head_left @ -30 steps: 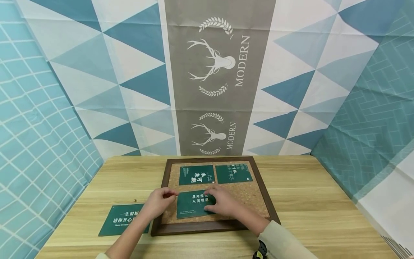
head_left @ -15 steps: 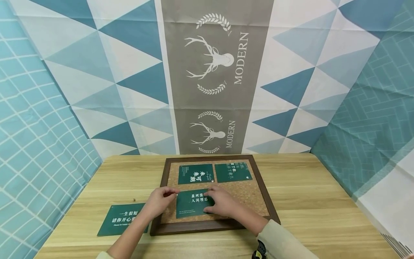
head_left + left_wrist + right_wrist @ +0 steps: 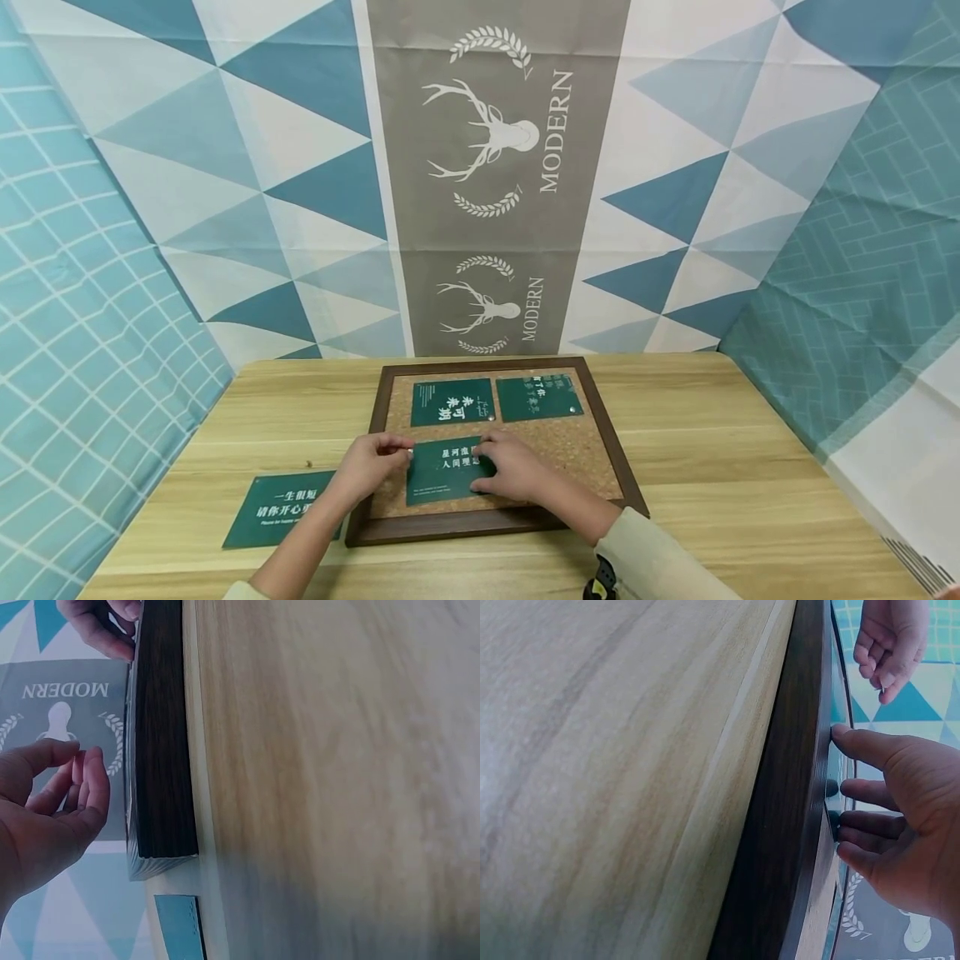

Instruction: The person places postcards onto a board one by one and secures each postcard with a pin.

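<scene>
Head: green card (image 3: 442,477) flat on corkboard (image 3: 573,450); right hand (image 3: 516,468), fingers spread, touches it, presumably to steady it; left hand (image 3: 370,468) at far-left corner. Left wrist: left hand pinched, contents unclear. Right wrist: it grips something tiny, likely a pin (image 3: 880,691).

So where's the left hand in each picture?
Head: the left hand is low, left of centre.
Left wrist: the left hand is at the left edge.
Right wrist: the left hand is at top right, above the right hand.
All three show the dark wooden frame.
</scene>
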A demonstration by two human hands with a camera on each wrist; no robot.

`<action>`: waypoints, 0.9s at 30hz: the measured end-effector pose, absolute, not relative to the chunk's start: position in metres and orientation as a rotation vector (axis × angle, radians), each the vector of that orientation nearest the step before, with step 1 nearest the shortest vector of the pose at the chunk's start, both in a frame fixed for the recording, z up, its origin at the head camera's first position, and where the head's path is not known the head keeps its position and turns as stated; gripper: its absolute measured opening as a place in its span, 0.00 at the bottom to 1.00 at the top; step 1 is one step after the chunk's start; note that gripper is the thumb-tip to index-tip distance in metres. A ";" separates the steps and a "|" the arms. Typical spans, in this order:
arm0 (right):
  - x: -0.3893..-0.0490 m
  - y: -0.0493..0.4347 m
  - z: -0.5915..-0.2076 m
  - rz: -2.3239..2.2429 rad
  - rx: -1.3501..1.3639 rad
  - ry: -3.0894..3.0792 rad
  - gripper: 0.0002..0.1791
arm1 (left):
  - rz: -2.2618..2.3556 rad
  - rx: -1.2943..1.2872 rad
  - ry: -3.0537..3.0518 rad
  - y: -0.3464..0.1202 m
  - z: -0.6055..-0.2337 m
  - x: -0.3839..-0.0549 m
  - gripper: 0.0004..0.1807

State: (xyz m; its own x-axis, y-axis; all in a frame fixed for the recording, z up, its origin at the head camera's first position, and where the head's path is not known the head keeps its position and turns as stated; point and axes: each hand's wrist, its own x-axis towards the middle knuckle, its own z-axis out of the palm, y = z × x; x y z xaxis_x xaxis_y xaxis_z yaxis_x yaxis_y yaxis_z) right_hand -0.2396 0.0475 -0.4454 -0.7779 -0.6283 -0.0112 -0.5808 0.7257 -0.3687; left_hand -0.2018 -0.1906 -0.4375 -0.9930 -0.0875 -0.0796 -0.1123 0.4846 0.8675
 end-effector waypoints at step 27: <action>-0.239 0.045 -0.443 -0.502 -0.973 2.788 0.26 | 1.482 -0.225 2.704 -0.192 -0.442 -0.218 0.07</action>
State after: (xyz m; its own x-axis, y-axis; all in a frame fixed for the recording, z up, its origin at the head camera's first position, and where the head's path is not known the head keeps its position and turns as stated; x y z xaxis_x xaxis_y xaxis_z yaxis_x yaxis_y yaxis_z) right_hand -0.2387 0.0455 -0.4430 -0.7792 -0.6261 -0.0277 -0.5772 0.7342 -0.3576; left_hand -0.2175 -0.1917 -0.4420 -0.9882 -0.1031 -0.1132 -0.1508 0.5301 0.8344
